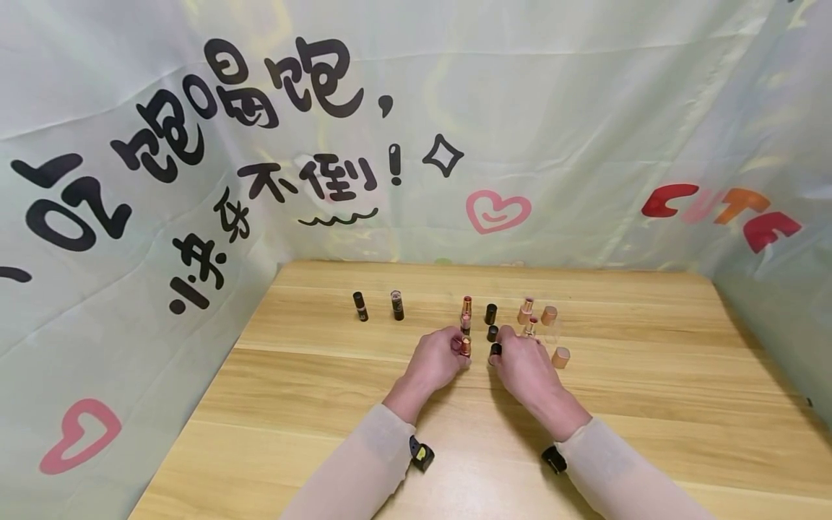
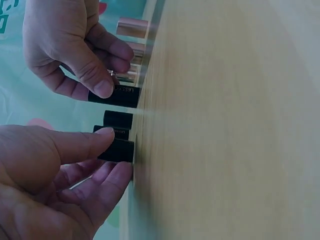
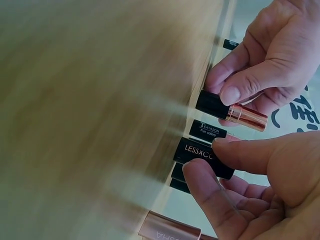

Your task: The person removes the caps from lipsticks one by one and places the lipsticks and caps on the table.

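Observation:
My left hand [image 1: 434, 360] pinches an uncapped lipstick [image 3: 245, 116] by its black base, its rose-gold tube standing bare in the right wrist view. Facing it, my right hand [image 1: 528, 361] grips a black lipstick cap [image 3: 197, 156] with lettering on its side, between thumb and fingers. Cap and lipstick are apart, both upright at the table top. Behind the left hand stand two more uncapped lipsticks, the far one [image 1: 466, 305] red-tipped. Beyond the held cap are two other black caps, a far one [image 1: 490, 313] and a nearer one [image 1: 492, 334].
Two closed lipsticks, one black [image 1: 360, 306] and one with a clear-looking top [image 1: 397, 305], stand at the left. Rightward are uncapped pink-gold lipsticks [image 1: 525, 312] and rose-gold caps [image 1: 561, 357]. A printed cloth [image 1: 559, 144] hangs behind the wooden table [image 1: 650, 361].

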Action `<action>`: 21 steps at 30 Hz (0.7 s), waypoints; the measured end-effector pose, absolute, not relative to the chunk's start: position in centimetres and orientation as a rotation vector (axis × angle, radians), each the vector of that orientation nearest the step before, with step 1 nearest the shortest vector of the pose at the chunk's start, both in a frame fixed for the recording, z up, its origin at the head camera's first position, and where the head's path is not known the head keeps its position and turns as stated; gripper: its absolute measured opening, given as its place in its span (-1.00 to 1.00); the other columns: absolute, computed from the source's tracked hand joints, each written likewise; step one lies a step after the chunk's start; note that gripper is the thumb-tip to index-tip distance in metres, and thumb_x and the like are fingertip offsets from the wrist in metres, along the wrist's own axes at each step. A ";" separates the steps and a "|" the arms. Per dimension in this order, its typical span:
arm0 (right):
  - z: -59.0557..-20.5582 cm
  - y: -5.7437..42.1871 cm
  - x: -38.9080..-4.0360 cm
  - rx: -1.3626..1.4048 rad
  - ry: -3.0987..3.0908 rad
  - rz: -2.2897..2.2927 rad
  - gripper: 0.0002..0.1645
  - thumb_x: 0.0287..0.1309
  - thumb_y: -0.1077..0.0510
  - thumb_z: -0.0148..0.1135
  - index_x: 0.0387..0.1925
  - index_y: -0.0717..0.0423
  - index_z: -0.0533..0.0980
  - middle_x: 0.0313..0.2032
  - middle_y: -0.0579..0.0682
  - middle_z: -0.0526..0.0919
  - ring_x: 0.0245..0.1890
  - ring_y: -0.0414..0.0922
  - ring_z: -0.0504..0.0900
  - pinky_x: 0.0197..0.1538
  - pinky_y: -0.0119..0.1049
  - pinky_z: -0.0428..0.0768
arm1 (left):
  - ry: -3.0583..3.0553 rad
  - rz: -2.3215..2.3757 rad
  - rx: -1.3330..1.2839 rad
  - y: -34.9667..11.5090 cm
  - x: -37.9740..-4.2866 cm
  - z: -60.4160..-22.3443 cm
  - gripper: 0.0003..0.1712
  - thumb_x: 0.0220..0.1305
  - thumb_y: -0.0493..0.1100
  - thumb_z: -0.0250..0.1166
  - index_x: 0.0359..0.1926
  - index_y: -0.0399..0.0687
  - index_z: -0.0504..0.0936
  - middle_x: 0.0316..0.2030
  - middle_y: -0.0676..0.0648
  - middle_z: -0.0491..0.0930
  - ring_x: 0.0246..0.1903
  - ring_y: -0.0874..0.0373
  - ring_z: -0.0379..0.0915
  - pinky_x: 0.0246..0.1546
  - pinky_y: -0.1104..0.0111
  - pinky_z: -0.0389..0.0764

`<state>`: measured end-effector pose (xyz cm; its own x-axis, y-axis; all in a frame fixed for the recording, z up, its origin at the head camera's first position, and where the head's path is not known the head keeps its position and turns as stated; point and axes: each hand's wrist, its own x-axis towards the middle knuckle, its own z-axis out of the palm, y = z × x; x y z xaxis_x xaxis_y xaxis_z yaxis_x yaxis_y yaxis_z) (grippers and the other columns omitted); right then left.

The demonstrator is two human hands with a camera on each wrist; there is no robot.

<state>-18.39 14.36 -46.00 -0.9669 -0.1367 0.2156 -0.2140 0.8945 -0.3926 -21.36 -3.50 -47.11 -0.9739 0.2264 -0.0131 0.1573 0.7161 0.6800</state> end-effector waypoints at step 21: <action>-44.1 13.1 -18.2 0.328 -2.660 0.689 -0.85 0.38 0.16 0.36 -0.25 0.19 0.64 -0.33 0.09 0.73 -0.47 -0.03 0.62 -0.41 -0.07 0.64 | 2.949 1.306 0.140 -6.8 -19.4 -44.6 -0.94 0.41 -0.18 0.33 -0.16 -0.04 0.65 -0.18 -0.04 0.61 -0.15 0.06 0.51 -0.07 0.15 0.60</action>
